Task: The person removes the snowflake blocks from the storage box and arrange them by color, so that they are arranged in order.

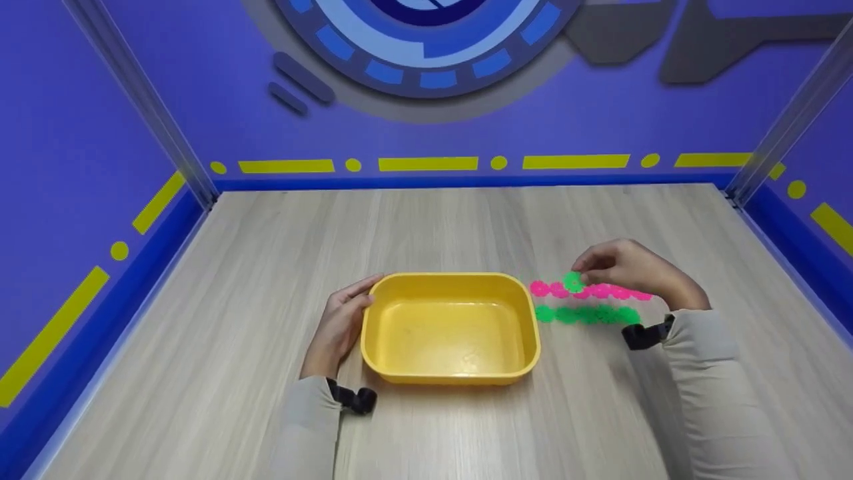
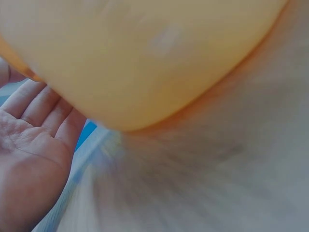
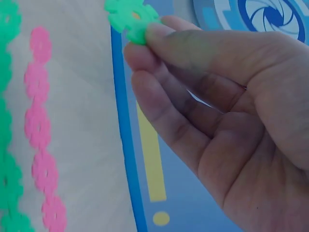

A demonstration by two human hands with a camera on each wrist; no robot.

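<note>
My right hand point(image 1: 626, 270) pinches a green plastic snowflake disc point(image 1: 573, 281) between thumb and fingertips, above the table. In the right wrist view the same green disc point(image 3: 131, 18) shows its notched edge and central hole. Beneath the hand runs a row of pink snowflake discs point(image 1: 540, 289); nearer the front lies a row of green snowflake discs point(image 1: 566, 315). My left hand point(image 1: 340, 323) holds the left rim of a yellow plastic basin point(image 1: 450, 379), thumb at the rim and fingers along the outside wall. Nothing lies inside the basin.
The wood-grain table point(image 1: 280, 240) carries the basin at its middle, with both disc rows just right of it. Blue printed panels point(image 1: 200, 87) stand behind and at both sides. A black wrist camera point(image 1: 643, 335) sits on the right sleeve.
</note>
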